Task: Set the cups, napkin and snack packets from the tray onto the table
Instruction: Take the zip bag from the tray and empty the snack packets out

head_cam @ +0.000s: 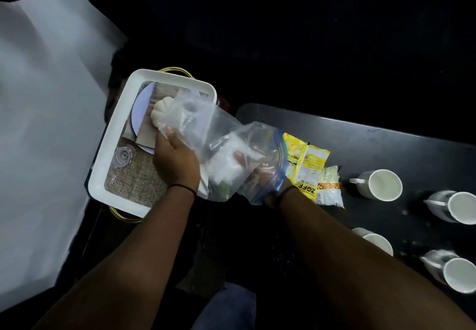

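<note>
A clear zip bag [203, 123] with white napkins inside hangs between the white tray [113, 139] and the black table [386, 144]. My left hand [175, 159] grips the bag's outside over the tray's right edge. My right hand [260, 175] is inside the bag's blue-edged mouth, its fingers on the white napkin [226, 162]. Yellow snack packets [309, 167] lie on the table just right of the bag. Several white cups [383, 184] stand further right on the table.
In the tray remain a burlap mat [134, 183], a small glass [123, 157], a pale plate [140, 113] and a white ribbed lid [161, 113]. A white wall fills the left. The far side is dark.
</note>
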